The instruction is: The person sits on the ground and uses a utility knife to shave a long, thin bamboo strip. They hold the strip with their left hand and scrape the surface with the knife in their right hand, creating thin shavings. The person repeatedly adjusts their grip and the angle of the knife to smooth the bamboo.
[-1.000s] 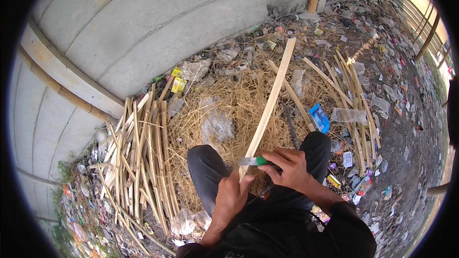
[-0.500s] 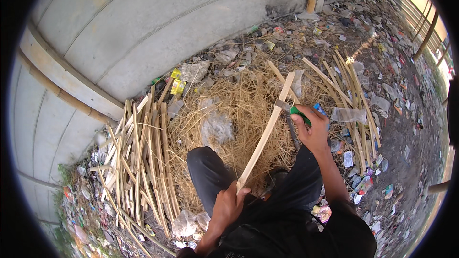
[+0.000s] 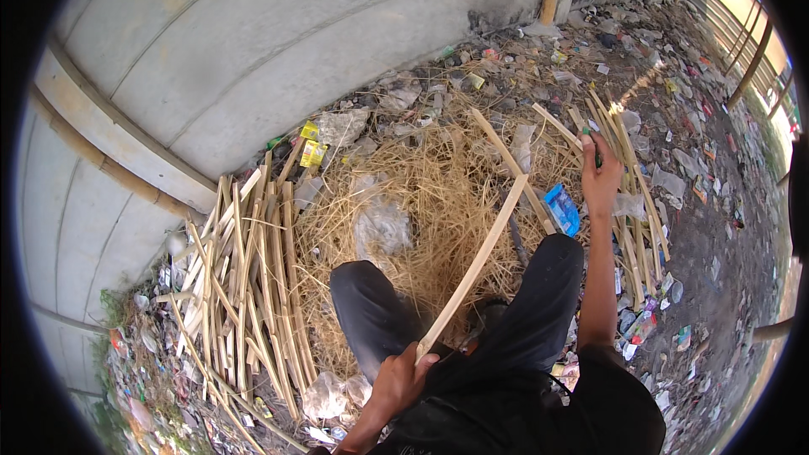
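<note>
My left hand (image 3: 398, 381) is closed around the lower end of a long, pale bamboo strip (image 3: 476, 259), which slants up and away to the right between my knees. My right hand (image 3: 600, 181) is stretched out to the right, above the near part of a bundle of strips (image 3: 647, 206). Its fingers are curled round a green-handled tool (image 3: 586, 131), mostly hidden by the hand; its blade cannot be made out. Behind the held strip, another strip (image 3: 512, 156) lies across the heap of straw-like shavings (image 3: 447, 194).
A large pile of strips (image 3: 274, 286) lies to my left. A blue packet (image 3: 562, 210) rests beside my right knee (image 3: 556, 261). A grey panel wall (image 3: 337, 42) rises behind the shavings. Scattered litter (image 3: 708, 244) covers the ground to the right.
My right hand has left the strip and moved up and right, taking the green-handled tool with it. The strip's far end has dropped lower, while my left hand keeps its grip.
</note>
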Available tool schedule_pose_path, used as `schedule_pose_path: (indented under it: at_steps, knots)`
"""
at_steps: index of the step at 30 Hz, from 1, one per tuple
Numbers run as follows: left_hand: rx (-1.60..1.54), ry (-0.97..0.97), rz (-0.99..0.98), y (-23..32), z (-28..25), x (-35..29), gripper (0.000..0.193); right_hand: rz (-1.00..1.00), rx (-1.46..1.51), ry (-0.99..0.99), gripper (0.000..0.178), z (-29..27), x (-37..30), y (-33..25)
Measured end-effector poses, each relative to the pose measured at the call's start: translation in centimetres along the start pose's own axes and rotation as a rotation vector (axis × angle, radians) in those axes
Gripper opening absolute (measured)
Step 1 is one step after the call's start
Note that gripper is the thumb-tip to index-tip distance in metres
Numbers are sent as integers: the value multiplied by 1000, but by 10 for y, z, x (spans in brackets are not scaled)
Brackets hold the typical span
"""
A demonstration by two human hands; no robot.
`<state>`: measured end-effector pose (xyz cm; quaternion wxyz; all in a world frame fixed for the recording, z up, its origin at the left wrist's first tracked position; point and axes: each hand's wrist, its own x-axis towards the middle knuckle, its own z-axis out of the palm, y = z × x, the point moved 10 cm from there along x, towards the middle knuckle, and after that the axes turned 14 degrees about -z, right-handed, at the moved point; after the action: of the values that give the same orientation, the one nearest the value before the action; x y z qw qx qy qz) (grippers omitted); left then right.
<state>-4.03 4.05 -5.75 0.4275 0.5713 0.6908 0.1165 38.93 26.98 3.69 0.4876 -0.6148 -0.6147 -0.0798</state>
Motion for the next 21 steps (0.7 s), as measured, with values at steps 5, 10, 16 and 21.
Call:
schedule_pose_path:
  at_steps: [5, 10, 16, 21]
  knots:
    - [-68, 70, -51, -2, -19, 15, 51, -73, 170, -184, 34, 9, -22, -36]
    - [-125, 117, 47, 36, -27, 34, 49, -478, 452, -261, 29, 23, -108, -165]
    - [-173, 109, 126, 75, -29, 43, 53, -534, 538, -431, 30, 27, -151, -216]
    - [-113, 130, 163, 75, -21, 48, 54, -536, 551, -471, 30, 27, -158, -223]
